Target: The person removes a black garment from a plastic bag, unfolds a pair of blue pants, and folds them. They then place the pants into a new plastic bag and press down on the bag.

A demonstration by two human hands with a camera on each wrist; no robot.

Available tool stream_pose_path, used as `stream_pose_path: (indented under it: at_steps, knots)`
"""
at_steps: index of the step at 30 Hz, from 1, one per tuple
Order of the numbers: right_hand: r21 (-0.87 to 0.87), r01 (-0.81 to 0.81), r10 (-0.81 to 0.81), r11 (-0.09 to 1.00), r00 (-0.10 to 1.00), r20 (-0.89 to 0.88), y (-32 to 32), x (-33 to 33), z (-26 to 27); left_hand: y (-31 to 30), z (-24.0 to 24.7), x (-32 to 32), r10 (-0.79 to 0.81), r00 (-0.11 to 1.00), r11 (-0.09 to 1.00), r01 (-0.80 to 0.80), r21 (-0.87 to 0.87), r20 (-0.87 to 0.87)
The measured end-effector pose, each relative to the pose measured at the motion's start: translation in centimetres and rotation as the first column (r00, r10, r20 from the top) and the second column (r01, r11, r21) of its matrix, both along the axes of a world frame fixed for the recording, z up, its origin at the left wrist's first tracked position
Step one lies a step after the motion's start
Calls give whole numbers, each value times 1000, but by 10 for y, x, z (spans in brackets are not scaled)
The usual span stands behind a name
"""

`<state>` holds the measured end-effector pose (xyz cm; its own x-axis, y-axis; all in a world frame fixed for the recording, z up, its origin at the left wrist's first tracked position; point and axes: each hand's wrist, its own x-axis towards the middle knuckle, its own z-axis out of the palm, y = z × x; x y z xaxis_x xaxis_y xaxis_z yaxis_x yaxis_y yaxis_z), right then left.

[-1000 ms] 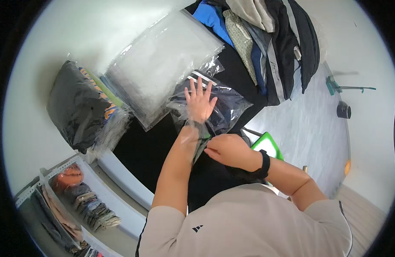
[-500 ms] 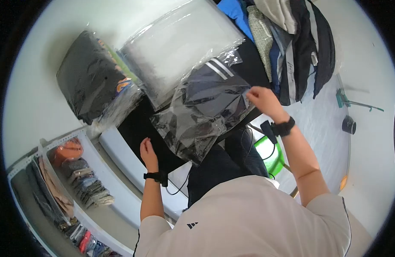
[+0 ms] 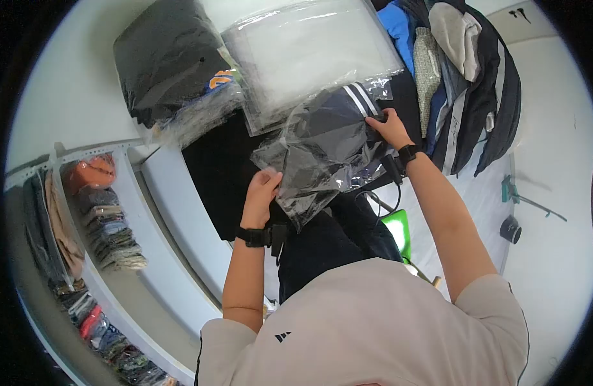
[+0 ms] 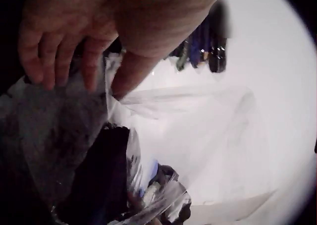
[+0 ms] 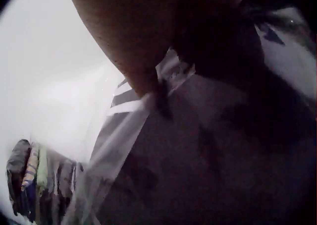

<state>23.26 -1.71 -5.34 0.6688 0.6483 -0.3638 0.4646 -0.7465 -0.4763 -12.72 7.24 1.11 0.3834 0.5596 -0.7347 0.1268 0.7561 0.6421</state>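
Note:
A dark garment with white stripes [image 3: 338, 128] lies inside a clear plastic bag [image 3: 304, 186] on the black surface. The left hand [image 3: 260, 196] pinches the bag's near left edge; in the left wrist view the hand [image 4: 99, 31] has thumb and fingers on either side of the thin film. At the bag's right side, near the stripes, the right hand [image 3: 393, 131] pinches the plastic. The right wrist view shows the hand [image 5: 148, 36] dark and blurred, its fingertips at the film by the stripes.
A stack of clear bags [image 3: 315, 48] lies beyond the garment. Bagged clothes [image 3: 171, 61] stand at the back left, and loose clothes [image 3: 463, 71] are heaped at the right. White shelving [image 3: 126, 244] with folded clothes is at the left; a green stool [image 3: 398, 233] stands below the right forearm.
Since a second ago, the left hand has come off the garment's top and out of the bag, then moved to its left edge. The right hand has moved up to the right side. The view has shifted.

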Motion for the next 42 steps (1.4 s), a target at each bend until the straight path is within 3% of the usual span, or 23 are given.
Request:
stream_pose_path:
  at_steps: [1, 3, 5, 6, 7, 9, 11, 13, 14, 15, 17, 19, 21, 23, 27, 29, 33, 34, 36, 39, 40, 42]
  knots:
    - [-9, 0, -1, 1000, 996, -91, -1, 4, 3, -1, -18, -7, -65, 993, 997, 61, -45, -96]
    - [74, -23, 28, 997, 997, -68, -6, 13, -1, -5, -38, -22, -47, 998, 997, 45, -62, -34]
    - [8, -91, 87, 996, 919, -385, -6, 27, -2, -8, -38, -32, 173, 985, 984, -174, -24, -22]
    - [25, -75, 77, 997, 877, -474, -4, 13, 31, -7, -40, -38, 243, 970, 970, -242, -37, 13]
    - [33, -95, 99, 995, 876, -473, -6, 13, 33, -5, -44, -44, 262, 965, 965, -261, -29, 16]
    - [12, -146, 121, 989, 772, -623, -10, 14, 38, 3, -50, -53, 289, 957, 954, -286, 90, -26]
    - [-5, -155, 117, 988, 768, -630, -15, 10, 43, 4, -55, -56, 277, 961, 952, -271, 144, -22]
    - [-106, -139, 59, 985, 833, -551, -26, 15, 25, -1, -43, -53, 321, 932, 929, -275, 246, -171]
    - [85, -132, 148, 988, 962, -230, -35, 20, 1, -10, -35, -55, 368, 910, 908, -307, 284, -191]
    - [91, -146, 164, 985, 960, -228, -26, 21, 8, -21, -32, -58, 383, 905, 902, -321, 289, -188]
    - [255, -315, 295, 914, 949, 113, -3, 11, 41, -55, -26, -71, 625, 766, 753, -543, 372, -147]
    - [285, -399, 387, 872, 917, 100, 29, -12, 74, -98, -36, -86, 632, 763, 732, -529, 430, -138]
    - [386, -628, 639, 676, 760, 118, 60, -37, 85, -135, -53, -96, 455, 847, 864, -345, 367, -274]
    - [359, -707, 748, 610, 663, 36, 90, -67, 84, -161, -62, -90, 270, 949, 959, -250, 131, -161]
    - [287, -817, 849, 500, 528, 26, 136, -101, 48, -167, -51, -26, 246, 950, 969, -243, -41, 190]
    - [-26, -884, 880, 467, 467, -85, 152, -109, 36, -163, -51, -2, 230, 959, 973, -226, -46, 166]
    - [-34, -931, 921, 364, 365, -134, 157, -100, 28, -157, -44, 20, 274, 961, 956, -267, -120, 43]
    - [-38, -934, 925, 355, 357, -131, 155, -94, 28, -157, -45, 24, 283, 958, 954, -276, -120, 48]
    - [141, -873, 870, 466, 424, -252, 152, -82, 29, -155, -49, 31, 470, 880, 876, -456, -160, 71]
    - [110, -828, 810, 550, 496, -314, 132, -69, 74, -148, -56, 43, 512, 850, 859, -508, -65, 123]
    - [175, -833, 836, 525, 466, -291, 125, -59, 83, -144, -50, 49, 500, 856, 866, -497, -59, 130]
    - [281, -762, 808, 584, 510, -295, 101, -37, 107, -137, -33, 60, 409, 912, 896, -408, 173, 33]
